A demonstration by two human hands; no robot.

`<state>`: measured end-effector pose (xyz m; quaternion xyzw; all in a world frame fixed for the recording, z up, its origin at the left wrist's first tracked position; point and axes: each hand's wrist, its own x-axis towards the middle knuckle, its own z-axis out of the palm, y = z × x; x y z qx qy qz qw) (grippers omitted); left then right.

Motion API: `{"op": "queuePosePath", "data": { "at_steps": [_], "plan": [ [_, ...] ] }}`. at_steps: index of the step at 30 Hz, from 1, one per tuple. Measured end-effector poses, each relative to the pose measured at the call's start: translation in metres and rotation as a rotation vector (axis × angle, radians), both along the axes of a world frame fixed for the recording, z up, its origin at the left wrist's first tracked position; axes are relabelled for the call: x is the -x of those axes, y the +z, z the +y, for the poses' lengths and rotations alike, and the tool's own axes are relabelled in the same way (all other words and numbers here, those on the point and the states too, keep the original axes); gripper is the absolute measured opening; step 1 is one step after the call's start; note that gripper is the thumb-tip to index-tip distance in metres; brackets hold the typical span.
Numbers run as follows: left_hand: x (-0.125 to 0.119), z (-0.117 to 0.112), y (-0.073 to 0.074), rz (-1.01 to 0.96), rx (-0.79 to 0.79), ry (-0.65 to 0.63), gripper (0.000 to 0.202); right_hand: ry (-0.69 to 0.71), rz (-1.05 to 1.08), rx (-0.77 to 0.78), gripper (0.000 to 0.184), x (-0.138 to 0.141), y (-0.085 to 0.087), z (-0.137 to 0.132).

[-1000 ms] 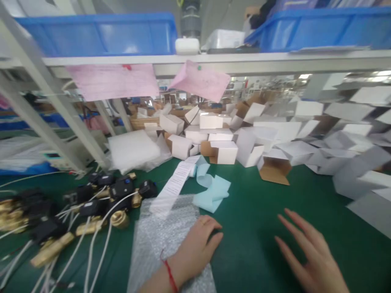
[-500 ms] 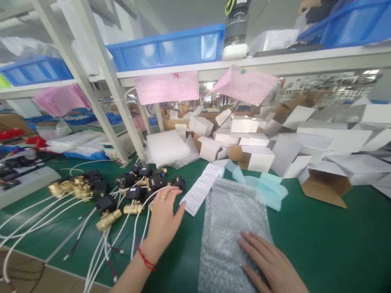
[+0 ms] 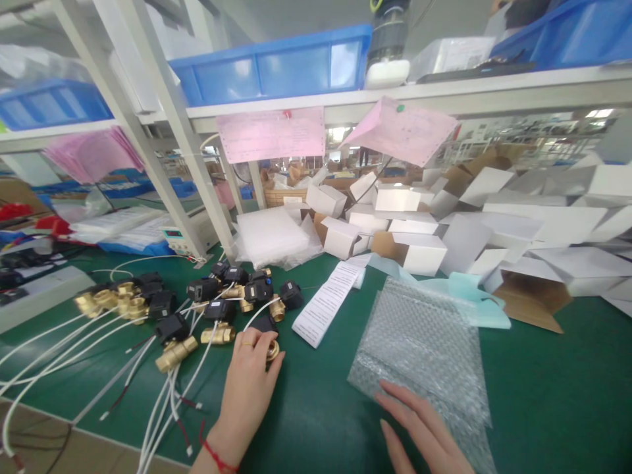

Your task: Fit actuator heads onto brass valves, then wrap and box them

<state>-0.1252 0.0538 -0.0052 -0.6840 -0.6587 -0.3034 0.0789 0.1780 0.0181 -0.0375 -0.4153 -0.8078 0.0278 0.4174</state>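
Observation:
My left hand [image 3: 253,378] is closed around a brass valve [image 3: 272,351] with a black actuator [image 3: 264,323] on top; part of it is hidden under the fingers. Behind and to the left of it lie more brass valves [image 3: 218,334] with black actuators and white cables. My right hand [image 3: 419,428] has its fingers apart at the near left edge of the bubble-wrap bags [image 3: 419,329], which lie flat on the green table. Between the valves and the bags rests a strip of printed white labels [image 3: 326,306].
Light blue film [image 3: 474,299] lies beyond the bags. White cardboard boxes [image 3: 424,253] are heaped along the back right, beside a stack of white foam sheets [image 3: 271,234]. A shelf [image 3: 306,102] with blue bins [image 3: 276,66] crosses above, and pink papers [image 3: 271,135] hang from it.
My left hand has moved nearer and closed on a valve. The bubble-wrap bags have shifted right and turned, with my right hand now at their edge.

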Motion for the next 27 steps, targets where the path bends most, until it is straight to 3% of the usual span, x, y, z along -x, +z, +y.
{"op": "queuePosePath", "data": {
  "at_steps": [3, 7, 10, 13, 16, 19, 22, 27],
  "plan": [
    [-0.022, -0.014, 0.000, -0.079, 0.036, -0.096, 0.019, 0.128, 0.117, 0.091, 0.035, 0.022, -0.010, -0.004],
    [-0.058, -0.035, 0.001, -0.258, 0.113, -0.308, 0.019, 0.226, 0.192, 0.215, 0.057, 0.040, -0.012, -0.004],
    [-0.083, -0.046, 0.002, -0.334, 0.158, -0.398, 0.014, 0.232, 0.228, 0.322, 0.065, 0.047, -0.013, -0.008],
    [-0.098, -0.051, 0.007, -0.405, 0.188, -0.430, 0.011, 0.154, 0.274, 0.332, 0.056, 0.047, -0.017, -0.014],
    [-0.097, -0.048, 0.017, -0.481, 0.222, -0.530, 0.013, 0.070, 0.326, 0.344, 0.049, 0.045, -0.019, -0.018],
    [-0.085, -0.039, 0.022, -0.546, 0.171, -0.547, 0.012, 0.097, 0.352, 0.364, 0.044, 0.043, -0.017, -0.019],
    [-0.072, -0.028, 0.014, -0.561, 0.180, -0.451, 0.018, 0.122, 0.325, 0.368, 0.040, 0.042, -0.017, -0.018],
    [-0.067, -0.025, -0.006, -0.693, 0.404, -0.397, 0.041, 0.064, 0.296, 0.385, 0.021, 0.044, -0.019, -0.020]
  ]
}}
